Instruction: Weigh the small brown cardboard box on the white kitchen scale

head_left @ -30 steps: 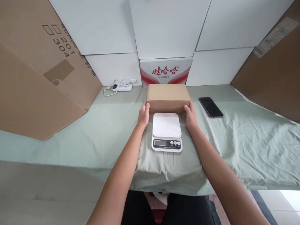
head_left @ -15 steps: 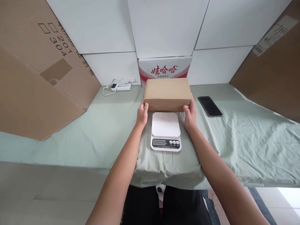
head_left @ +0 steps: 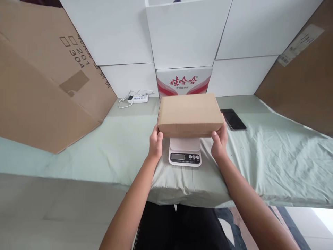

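Between my two hands is a closed brown cardboard box (head_left: 190,113). My left hand (head_left: 156,142) grips its near left corner, thumb on the front side. At the near right corner my right hand (head_left: 220,140) grips it the same way, with the fingers partly hidden behind the box. Under the box's front edge stands a white kitchen scale (head_left: 185,159). Most of its weighing plate is covered from view; the display and round buttons face me. Whether the box touches the plate I cannot tell.
A black phone (head_left: 235,119) lies right of the box. At the back left is a white power strip (head_left: 138,99) with a cable. Behind stands a white and red carton (head_left: 184,81). Large cardboard sheets flank the table (head_left: 104,156), covered in green cloth.
Both hands have brought the box nearer to me, from behind the scale to above its plate. The plate is now mostly hidden. The view has shifted slightly.
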Demonstrator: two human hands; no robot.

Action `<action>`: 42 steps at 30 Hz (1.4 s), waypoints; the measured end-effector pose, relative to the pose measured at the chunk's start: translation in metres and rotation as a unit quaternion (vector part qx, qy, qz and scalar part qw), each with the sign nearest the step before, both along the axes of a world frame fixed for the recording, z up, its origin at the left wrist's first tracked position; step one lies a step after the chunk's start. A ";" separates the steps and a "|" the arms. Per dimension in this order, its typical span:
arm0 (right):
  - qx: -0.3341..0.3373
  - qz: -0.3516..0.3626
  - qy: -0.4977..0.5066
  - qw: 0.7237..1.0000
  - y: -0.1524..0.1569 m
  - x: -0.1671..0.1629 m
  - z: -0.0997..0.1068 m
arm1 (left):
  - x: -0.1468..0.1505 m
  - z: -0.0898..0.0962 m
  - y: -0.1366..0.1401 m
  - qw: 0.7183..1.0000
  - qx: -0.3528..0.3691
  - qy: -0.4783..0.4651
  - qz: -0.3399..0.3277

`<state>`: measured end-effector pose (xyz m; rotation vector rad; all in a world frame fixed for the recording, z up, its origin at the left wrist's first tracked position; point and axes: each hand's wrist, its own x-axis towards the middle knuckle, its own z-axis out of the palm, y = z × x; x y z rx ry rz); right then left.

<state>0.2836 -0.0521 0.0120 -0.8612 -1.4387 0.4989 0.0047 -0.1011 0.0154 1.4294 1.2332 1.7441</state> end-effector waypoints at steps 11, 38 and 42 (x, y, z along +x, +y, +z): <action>-0.025 -0.010 0.004 1.000 -0.039 0.009 -0.008 | 0.006 -0.007 -0.043 0.999 -0.049 0.008 -0.012; -0.068 0.007 0.038 0.997 0.070 -0.018 0.026 | -0.006 0.008 0.086 0.998 -0.057 -0.031 -0.025; -0.083 0.021 0.044 0.995 0.081 -0.020 0.002 | -0.009 -0.010 0.096 0.996 -0.071 -0.042 -0.027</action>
